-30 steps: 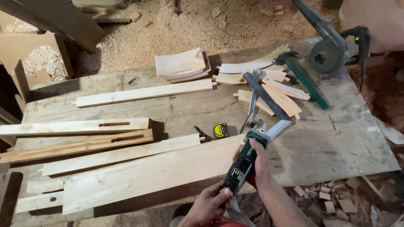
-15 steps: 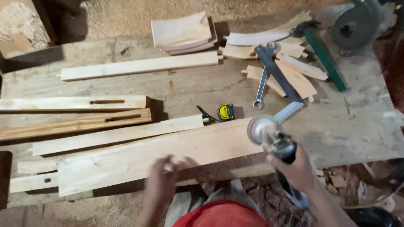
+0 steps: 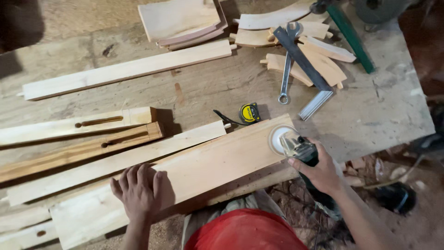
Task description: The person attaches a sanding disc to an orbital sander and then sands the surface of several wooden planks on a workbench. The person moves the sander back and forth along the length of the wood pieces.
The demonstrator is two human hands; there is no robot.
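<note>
A wide pale wooden plank [image 3: 208, 166] lies along the near edge of the workbench [image 3: 370, 115]. My left hand [image 3: 138, 192] rests flat on it, fingers spread, pressing its left part. My right hand [image 3: 319, 171] grips the dark body of an angle grinder [image 3: 296, 148]. The grinder's round sanding disc [image 3: 279, 139] sits on the plank's right end. A yellow tape measure [image 3: 249, 112] lies just beyond that end.
Long wooden rails with slots [image 3: 78, 134] lie to the left, another long strip [image 3: 125, 69] farther back. Curved wood pieces [image 3: 185, 21], a spanner [image 3: 286, 69], a metal square [image 3: 303, 60] and a green-handled tool [image 3: 349, 37] sit at the back right. Sawdust covers the floor.
My left hand let go of the grinder and came down flat on the plank. My right hand brought the grinder's disc down onto the plank's right end. The view shifted closer over the bench.
</note>
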